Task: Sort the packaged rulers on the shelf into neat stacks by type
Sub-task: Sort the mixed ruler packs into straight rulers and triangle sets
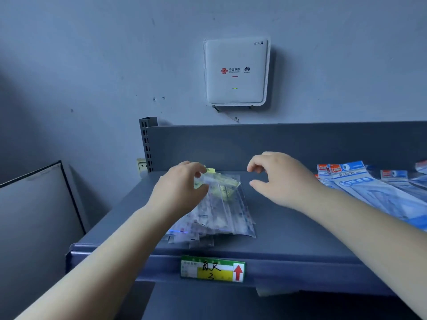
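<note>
The grey metal shelf (pixel 288 232) spans the scene from centre to right, with a raised back panel (pixel 277 144) along its far edge and a slotted upright post (pixel 146 144) at its far left corner. The grey wall (pixel 92 54) rises behind it.

On the right part of the shelf lies a spread of blue packaged rulers (pixel 369 190): long clear sleeves with blue and white header cards, each with a small red logo, one card printed GEOMETRIC. They overlap loosely and fan toward the right edge of view.

At the shelf's left centre sits a stack of clear packaged rulers (pixel 228 215): transparent sleeves with faint printed markings, yellow-green header cards at the far end, and near ends unevenly staggered close to the shelf's front lip.

A white wall-mounted router (pixel 235 70) carries red logos and a small green light. A dark-framed panel (pixel 34 204) leans at the near left.

The left hand (pixel 180 188) rests on the far left of the clear stack, thumb and fingers pinching the top sleeve near its header card. The right hand (pixel 279 179) hovers just right of that stack, fingers loosely curled and holding nothing.

A green and yellow price label (pixel 212 269) with a red arrow is fixed to the shelf's front lip.
</note>
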Demonstrator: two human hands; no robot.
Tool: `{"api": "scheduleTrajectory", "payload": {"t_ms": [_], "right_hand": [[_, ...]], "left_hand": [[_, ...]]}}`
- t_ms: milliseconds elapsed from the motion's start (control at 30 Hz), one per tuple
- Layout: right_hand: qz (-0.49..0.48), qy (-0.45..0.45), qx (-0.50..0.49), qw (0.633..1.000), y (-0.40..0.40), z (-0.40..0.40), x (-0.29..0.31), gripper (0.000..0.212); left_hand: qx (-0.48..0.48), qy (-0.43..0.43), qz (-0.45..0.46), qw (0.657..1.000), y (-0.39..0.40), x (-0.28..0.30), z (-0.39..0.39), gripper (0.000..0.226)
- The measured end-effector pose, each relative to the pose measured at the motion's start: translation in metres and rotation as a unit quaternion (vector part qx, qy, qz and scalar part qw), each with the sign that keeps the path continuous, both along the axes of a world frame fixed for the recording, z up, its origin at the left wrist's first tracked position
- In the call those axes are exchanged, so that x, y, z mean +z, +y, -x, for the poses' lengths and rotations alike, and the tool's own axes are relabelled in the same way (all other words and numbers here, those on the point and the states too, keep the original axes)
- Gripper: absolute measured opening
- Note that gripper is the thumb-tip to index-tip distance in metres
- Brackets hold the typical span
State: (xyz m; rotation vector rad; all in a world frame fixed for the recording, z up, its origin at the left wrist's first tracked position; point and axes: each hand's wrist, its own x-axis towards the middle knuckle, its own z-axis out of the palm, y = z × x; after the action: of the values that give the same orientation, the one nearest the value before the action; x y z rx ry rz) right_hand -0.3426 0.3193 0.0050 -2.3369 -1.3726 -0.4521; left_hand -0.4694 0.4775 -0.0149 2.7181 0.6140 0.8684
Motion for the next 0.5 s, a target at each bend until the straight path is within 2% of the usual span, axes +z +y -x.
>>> {"api": "scheduleTrajectory", "payload": {"t_ms": [200,400,500], "right_hand": [[0.037,-0.085,-0.058,0.994,-0.038,-0.018,0.001,0.027],[0.069,-0.151,-0.093,0.982,-0.1,-0.045,-0.003,0.028],[0.098,-0.172,-0.105,0.975,-0.134,-0.059,-0.003,0.027]], "left_hand": [[-0.006,0.041,-0.145,0.989,-0.038,0.007,-0.033,0.033],[-0.023,0.052,-0.222,0.973,-0.102,0.008,-0.078,0.029],[-0.035,0.048,-0.23,0.971,-0.138,0.006,-0.099,0.029]]}}
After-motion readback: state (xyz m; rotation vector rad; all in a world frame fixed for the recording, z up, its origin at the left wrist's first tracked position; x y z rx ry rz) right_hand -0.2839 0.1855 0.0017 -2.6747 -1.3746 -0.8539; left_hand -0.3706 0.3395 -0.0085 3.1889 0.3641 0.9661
